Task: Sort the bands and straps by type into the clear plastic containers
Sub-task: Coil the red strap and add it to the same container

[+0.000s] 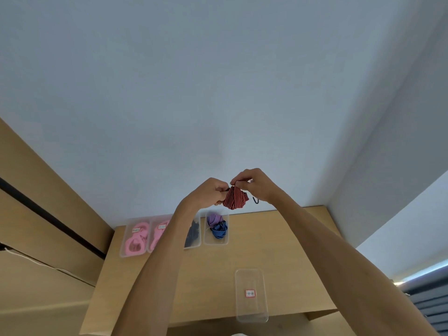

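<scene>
- Held up in front of the white wall (218, 81), above the far edge of the wooden table (278, 238): a bunched red-and-black striped strap (234, 199).
- Gripped on its left side by the left hand (211, 193), fingers curled around the bundle.
- Pinched at its top by the right hand (254, 184), fingertips (234, 182) closed on a fold of the fabric.
- Dangling just right of the bundle, below the right hand: a thin black loop (256, 200); whether joined to the strap, cannot tell.
- Lined up along the table's back edge, side by side: four clear plastic containers.
- In the leftmost container (134, 236): pink bands (135, 242), with a small white label.
- In the second container (155, 235): more pink bands (158, 232), partly hidden behind the left forearm.
- In the third container (194, 235): black straps (193, 234), also partly hidden by the forearm.
- In the fourth container (216, 229): a purple strap (214, 218) at the back, a blue-and-black striped strap (219, 230) touching it in front.
- Near the table's front edge, well apart from the row: a fifth clear container (251, 295), overhanging the edge slightly, showing only a red-bordered label (250, 293); writing too small to read.
</scene>
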`<control>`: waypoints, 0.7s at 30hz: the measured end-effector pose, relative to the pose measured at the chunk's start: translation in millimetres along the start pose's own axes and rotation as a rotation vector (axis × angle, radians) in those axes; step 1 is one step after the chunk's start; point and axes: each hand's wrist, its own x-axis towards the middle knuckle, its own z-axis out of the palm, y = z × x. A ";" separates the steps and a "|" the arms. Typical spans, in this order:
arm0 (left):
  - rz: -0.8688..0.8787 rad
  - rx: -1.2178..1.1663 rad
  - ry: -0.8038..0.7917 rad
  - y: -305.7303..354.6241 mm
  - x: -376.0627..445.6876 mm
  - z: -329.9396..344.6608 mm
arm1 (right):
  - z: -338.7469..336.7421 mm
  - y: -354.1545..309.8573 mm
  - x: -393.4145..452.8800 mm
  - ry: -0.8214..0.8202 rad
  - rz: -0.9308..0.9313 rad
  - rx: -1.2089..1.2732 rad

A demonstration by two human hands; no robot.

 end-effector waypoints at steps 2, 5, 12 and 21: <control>0.039 -0.074 -0.037 -0.7 -1.9 3.7 | -4.1 2.2 0.5 -0.004 0.030 0.112; 0.074 -0.158 -0.042 -0.9 -2.4 7.6 | -10.1 10.0 0.3 -0.014 0.109 0.272; 0.059 -0.366 0.013 2.1 6.1 21.7 | -6.3 22.3 0.1 0.087 0.268 0.434; 0.017 -0.612 0.233 -0.4 18.8 30.7 | 2.2 28.1 -1.6 0.061 0.336 0.638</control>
